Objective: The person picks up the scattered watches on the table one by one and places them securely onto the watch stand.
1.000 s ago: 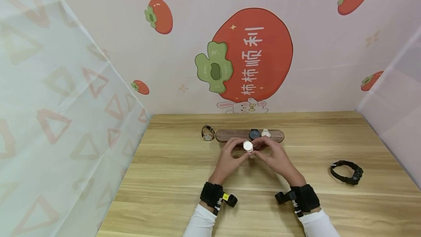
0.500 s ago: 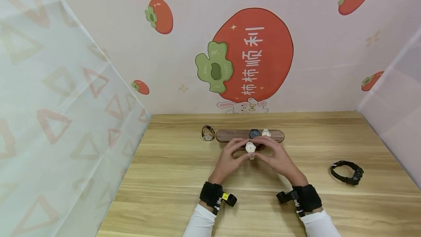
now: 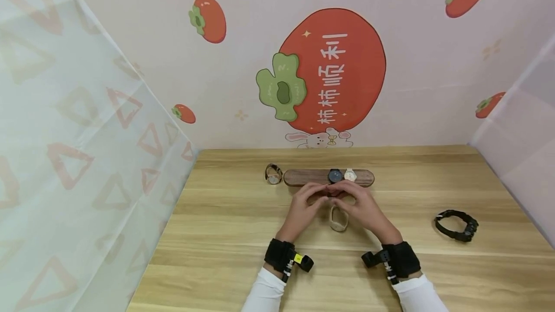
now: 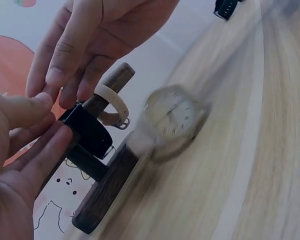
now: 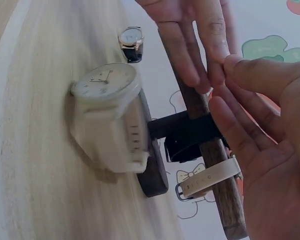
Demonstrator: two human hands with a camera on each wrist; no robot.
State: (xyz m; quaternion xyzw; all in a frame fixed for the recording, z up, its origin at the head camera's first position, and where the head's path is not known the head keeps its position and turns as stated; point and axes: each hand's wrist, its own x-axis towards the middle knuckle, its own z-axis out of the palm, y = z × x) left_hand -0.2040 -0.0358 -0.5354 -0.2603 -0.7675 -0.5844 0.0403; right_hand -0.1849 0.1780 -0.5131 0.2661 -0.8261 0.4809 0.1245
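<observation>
Watch, cream-strapped, just on the near side of your left hand and right hand, blurred in wrist views; can't tell if it touches worktop. Both hands loosely bent, tips meeting, empty. Far side: wooden stand carrying dark watch.

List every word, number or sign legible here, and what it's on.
"柿柿顺利": on the big red persimmon.
Too blurred: numerals on near cream watch.
Too faint: marks on green calyx.
Any marks too small: dark watch, far cream watch, gold-rimmed watch, black watch, yellow label.
</observation>
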